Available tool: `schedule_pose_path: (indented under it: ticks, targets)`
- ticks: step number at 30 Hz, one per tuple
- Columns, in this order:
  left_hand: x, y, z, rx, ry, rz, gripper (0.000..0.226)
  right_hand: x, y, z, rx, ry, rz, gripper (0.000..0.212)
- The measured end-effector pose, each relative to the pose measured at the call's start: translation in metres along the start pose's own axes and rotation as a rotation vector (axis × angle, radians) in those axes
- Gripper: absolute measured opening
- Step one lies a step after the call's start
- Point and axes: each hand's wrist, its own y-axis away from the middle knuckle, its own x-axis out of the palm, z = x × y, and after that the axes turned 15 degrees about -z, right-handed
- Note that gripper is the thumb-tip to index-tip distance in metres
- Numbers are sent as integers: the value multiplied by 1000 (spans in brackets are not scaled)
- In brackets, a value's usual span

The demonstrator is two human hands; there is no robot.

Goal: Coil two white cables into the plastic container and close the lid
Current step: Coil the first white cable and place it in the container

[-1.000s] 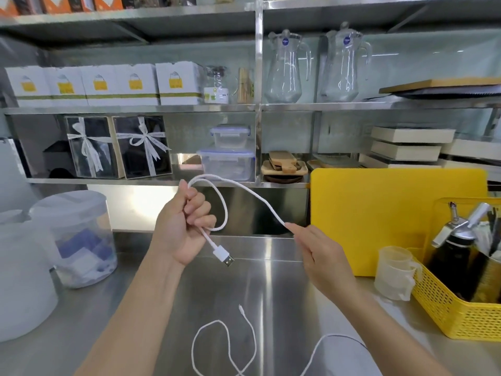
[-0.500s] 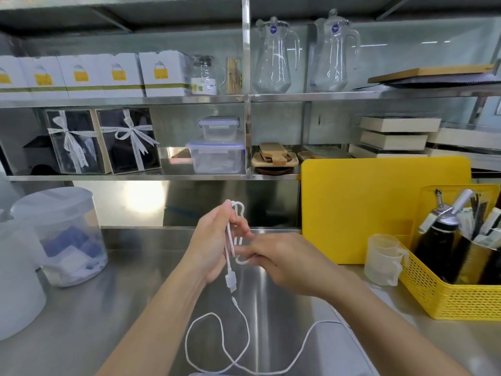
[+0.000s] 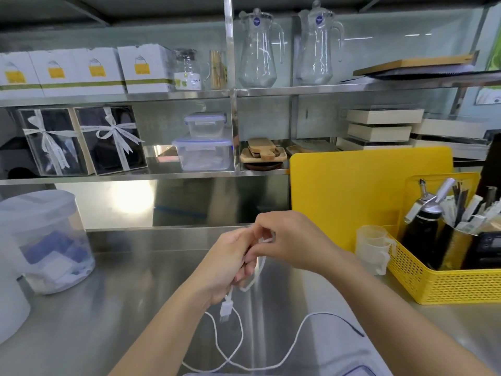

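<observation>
Both hands, left hand (image 3: 226, 263) and right hand (image 3: 288, 240), pinch the white cable (image 3: 259, 270).

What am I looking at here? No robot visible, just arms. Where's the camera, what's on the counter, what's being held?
There is no machine: a person works with two bare hands, and one wide-angle camera worn on the head looks forward and down, so the arms enter from the bottom edge.

The left hand grips a bunched thin white USB cable, whose white plug hangs below the fist. The right hand pinches the same cable at the top of the bundle. The slack lies in loops on the stainless steel counter.

Also on the counter: a round clear plastic tub at left, a yellow mesh plastic basket of tools at right, small translucent measuring cups beside it, and an upright yellow cutting board behind. Shelves above hold boxes and glass jugs.
</observation>
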Motion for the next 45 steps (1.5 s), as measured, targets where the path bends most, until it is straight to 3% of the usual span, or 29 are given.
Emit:
schedule_pose_path:
  ticks: [3, 5, 9, 15, 25, 29, 32, 35, 38, 41, 45]
  targets:
    - [-3, 2, -1, 0, -58, 45, 41, -15, -3, -6, 47, -42, 129, 19]
    - [-11, 4, -2, -33, -44, 120, 39, -29, -7, -16, 63, -37, 123, 13]
    - [-24, 6, -5, -114, 73, 226, 36, -44, -9, -38, 129, -122, -82, 6]
    - [-19, 12, -6, -114, 184, 222, 34, -30, -4, -48, 126, -168, -284, 8]
    - [-19, 20, 6, -87, 284, 302, 34, -32, -3, -55, 89, -102, -435, 11]
    - [-20, 21, 11, -124, 468, 292, 30, -24, 4, -75, 216, -119, -449, 12]
    - [-25, 23, 12, -167, 588, 249, 25, -10, 16, -94, 353, -129, -368, 12]
    - [-29, 19, 11, -115, 634, 147, 26, 13, 34, -103, 409, 123, -176, 20]
    - [-29, 11, 11, -79, 700, 15, 23, 41, 51, -91, 229, 454, 138, 25]
    - [-29, 4, 15, -33, 660, -122, 27, 67, 66, -57, 29, 455, 386, 45]
    - [-28, 1, 24, 81, 298, -312, 34, 73, 70, -11, -287, 363, 488, 48]
